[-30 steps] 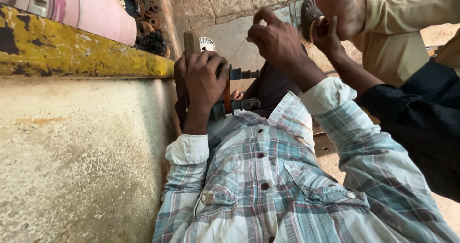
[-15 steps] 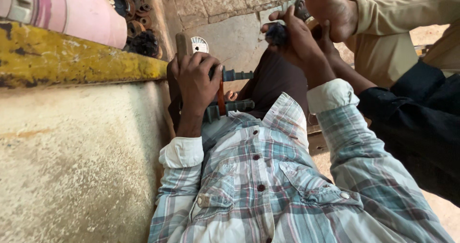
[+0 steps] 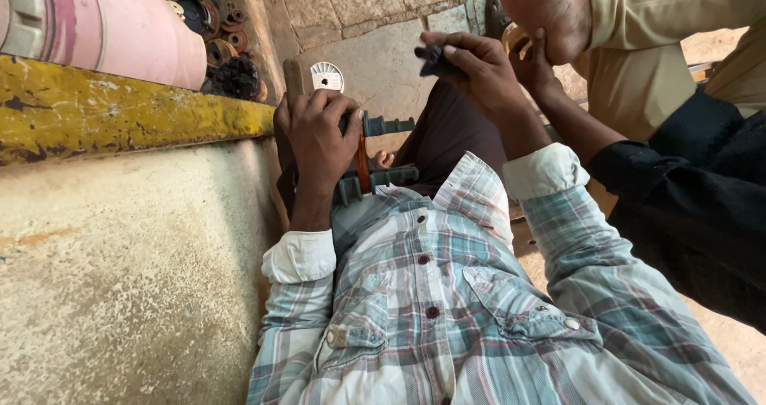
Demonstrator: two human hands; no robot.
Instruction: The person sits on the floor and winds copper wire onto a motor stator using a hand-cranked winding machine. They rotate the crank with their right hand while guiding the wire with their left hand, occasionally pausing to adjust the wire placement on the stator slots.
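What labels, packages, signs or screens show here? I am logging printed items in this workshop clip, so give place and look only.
Round white disc label: stands against the stone wall, just above the left hand; circular, white with small dark marks, too small to make out.
No packages, signs or screens show.

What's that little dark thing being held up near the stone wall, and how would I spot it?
Start at the pale stone wall at the top, then follow the checked sleeve up to the person's right hand. Pinched at its fingertips is a small dark blue-black plastic piece. Unlike the longer grey-green tool gripped by the left hand, it is short, chunky and raised higher.
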